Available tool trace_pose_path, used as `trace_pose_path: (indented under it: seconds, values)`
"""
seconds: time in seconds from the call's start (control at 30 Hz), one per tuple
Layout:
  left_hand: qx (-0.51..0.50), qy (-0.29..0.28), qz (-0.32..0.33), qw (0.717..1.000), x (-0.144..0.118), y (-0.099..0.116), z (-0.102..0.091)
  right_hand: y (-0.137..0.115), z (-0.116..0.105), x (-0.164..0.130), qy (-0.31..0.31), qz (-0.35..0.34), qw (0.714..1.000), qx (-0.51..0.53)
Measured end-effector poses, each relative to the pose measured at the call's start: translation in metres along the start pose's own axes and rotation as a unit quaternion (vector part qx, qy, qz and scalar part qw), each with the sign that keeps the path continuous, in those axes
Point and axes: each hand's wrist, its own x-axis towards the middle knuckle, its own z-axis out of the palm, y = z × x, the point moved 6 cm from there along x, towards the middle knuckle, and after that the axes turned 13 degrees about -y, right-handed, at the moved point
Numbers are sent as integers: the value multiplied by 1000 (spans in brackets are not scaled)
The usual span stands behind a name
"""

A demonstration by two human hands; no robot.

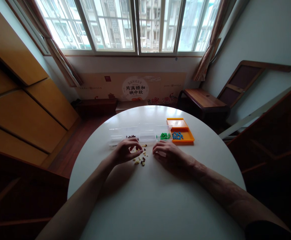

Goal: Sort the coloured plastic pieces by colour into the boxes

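Observation:
On the round white table [155,200] lies a small scatter of yellow and dark pieces [141,159]. My left hand [126,151] rests at the left edge of that scatter, fingers curled and fingertips among the pieces; whether it pinches one I cannot tell. My right hand [166,151] lies palm down just right of the scatter, fingers bent, touching the table. Behind both hands stands a row of clear plastic boxes [147,136]: one holds dark pieces [131,136], another green pieces [165,136].
An orange tray [185,138] with blue pieces [177,135] sits right of the clear boxes. Beyond the table are a wooden side table [202,98], a leaning wooden frame [242,80], yellow cabinets [22,110] at left, and a large window [135,25].

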Motion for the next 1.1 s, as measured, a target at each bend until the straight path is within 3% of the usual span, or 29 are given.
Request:
trace_pose_path:
  seconds: [0.17, 0.47, 0.57, 0.7, 0.87, 1.1]
  values:
    - [-46, -96, -10, 994, -1, 0, 15, 5, 3, -1, -7, -3, 1000, -9]
    - [-59, -116, -15, 991, -1, -5, 19, 2, 1, 0, -5, -2, 1000, -3]
    - [-58, -76, -19, 995, 0, -8, 16, 2, 1, -1, -3, 0, 1000, -4]
    - [1, 18, -62, 998, -1, -16, 0, 4, 3, -1, -5, -1, 1000, -9]
    - [120, 142, -154, 970, -11, -27, -25, 3, 2, -1, -8, -3, 1000, -3]
    - [195, 207, -203, 937, -21, -38, -32, 1, 0, -1, -9, -6, 1000, -1]
